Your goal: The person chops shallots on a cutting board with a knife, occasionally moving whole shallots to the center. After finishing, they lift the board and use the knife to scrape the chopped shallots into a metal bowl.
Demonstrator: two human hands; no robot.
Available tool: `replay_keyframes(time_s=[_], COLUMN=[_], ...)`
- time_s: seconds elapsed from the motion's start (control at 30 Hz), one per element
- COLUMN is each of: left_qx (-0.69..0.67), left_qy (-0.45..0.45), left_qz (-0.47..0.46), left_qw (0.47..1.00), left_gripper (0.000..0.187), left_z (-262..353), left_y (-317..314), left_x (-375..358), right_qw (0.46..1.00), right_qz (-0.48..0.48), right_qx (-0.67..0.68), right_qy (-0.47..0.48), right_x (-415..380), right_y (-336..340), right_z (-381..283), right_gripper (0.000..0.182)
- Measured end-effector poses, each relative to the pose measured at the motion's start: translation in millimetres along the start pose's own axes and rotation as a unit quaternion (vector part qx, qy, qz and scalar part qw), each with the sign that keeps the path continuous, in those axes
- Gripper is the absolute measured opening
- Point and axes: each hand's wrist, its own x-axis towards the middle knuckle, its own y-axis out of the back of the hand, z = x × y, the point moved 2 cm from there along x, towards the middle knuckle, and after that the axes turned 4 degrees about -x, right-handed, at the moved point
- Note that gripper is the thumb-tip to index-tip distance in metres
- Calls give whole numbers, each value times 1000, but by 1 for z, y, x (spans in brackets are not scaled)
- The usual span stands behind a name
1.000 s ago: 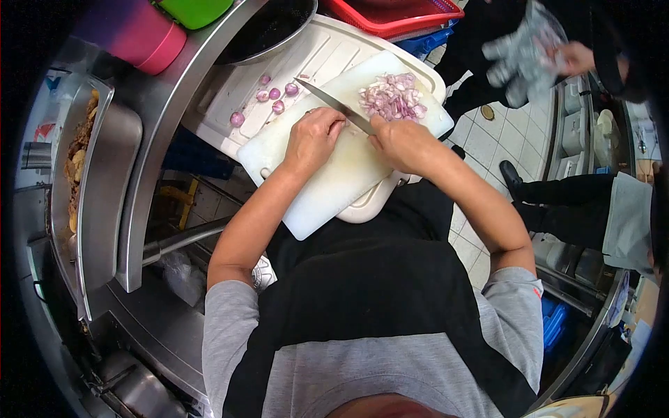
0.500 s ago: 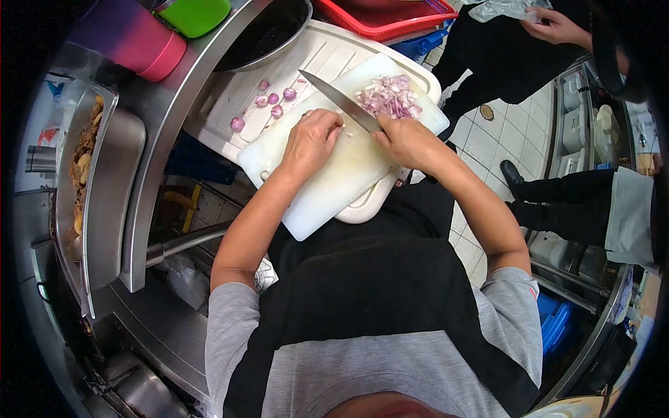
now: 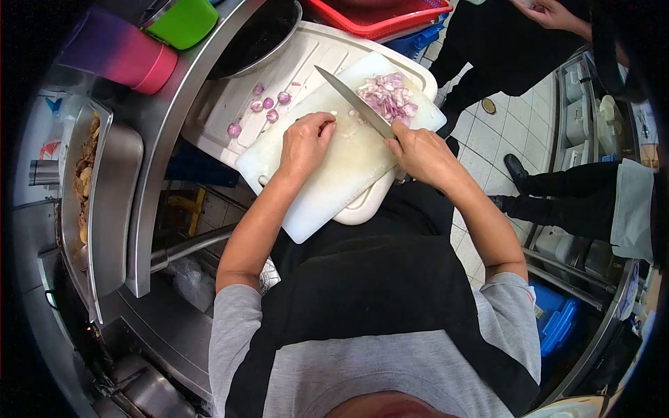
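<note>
My right hand (image 3: pixel 422 155) grips the handle of a kitchen knife (image 3: pixel 354 101). Its long blade points up and left over the white cutting board (image 3: pixel 317 202), along the near side of a pile of chopped shallots (image 3: pixel 387 96). My left hand (image 3: pixel 305 148) is closed at the board's left part, fingers curled together, a little apart from the blade. Whatever it pinches is hidden by the fingers. Small pale scraps lie on the board between hand and blade. Several whole peeled shallots (image 3: pixel 270 102) rest beyond my left hand on a cream plastic lid (image 3: pixel 209 129) under the board.
A dark-bottomed metal pan (image 3: pixel 291 43) and a red basket (image 3: pixel 380 28) stand at the far side. On the left runs a steel counter edge (image 3: pixel 162 125) with a purple-pink container (image 3: pixel 159 70). Other people stand at right; one person's hand (image 3: pixel 550 14) shows at the top.
The knife has shifted right, away from my left hand and closer to the chopped pile. My left hand has moved slightly left. At the top right, the other person's hand has risen toward the frame edge.
</note>
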Motion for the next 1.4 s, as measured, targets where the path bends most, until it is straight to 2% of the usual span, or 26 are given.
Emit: replay_keyframes(time_s=[0.07,0.17,0.3,0.43,0.6,0.83,0.93,1.0,1.13,1.23,1.33,1.4], left_qx=[-24,-23,18,55,58,66,79,84,84,80,75,76], left_qy=[9,31,-55,-136,-149,-157,-166,-166,-167,-169,-164,-167], left_qz=[3,0,-1,5,6,9,8,6,13,16,13,14], left_qw=[1000,999,998,989,987,985,983,982,982,982,983,983], left_gripper=[15,16,15,12,10,12,12,11,10,10,9,9], left_z=[0,-2,-2,-3,-4,-1,0,-2,-2,-3,-2,-3], left_y=[-2,4,8,7,6,6,6,4,4,4,4,3], left_x=[0,-2,-6,-6,-6,-6,-6,-5,-6,-7,-8,-8], right_qw=[1000,1000,999,999,998,994,991,987,987,997,994,990], right_qz=[19,-4,-42,-30,23,12,-8,-71,-87,-33,-44,-101], right_qx=[-6,-3,27,28,-27,-58,-69,-100,-97,-45,-51,-69], right_qy=[8,26,20,33,47,87,112,104,93,61,89,69], right_x=[-4,-11,-17,-7,-2,12,20,23,23,26,26,22], right_y=[-2,-10,-19,-24,-13,-23,-7,5,-7,-26,-9,6], right_z=[-4,-11,-16,-6,-11,-21,-27,-33,-36,-29,-33,-40], right_gripper=[28,26,26,25,24,23,25,27,24,26,28,28])
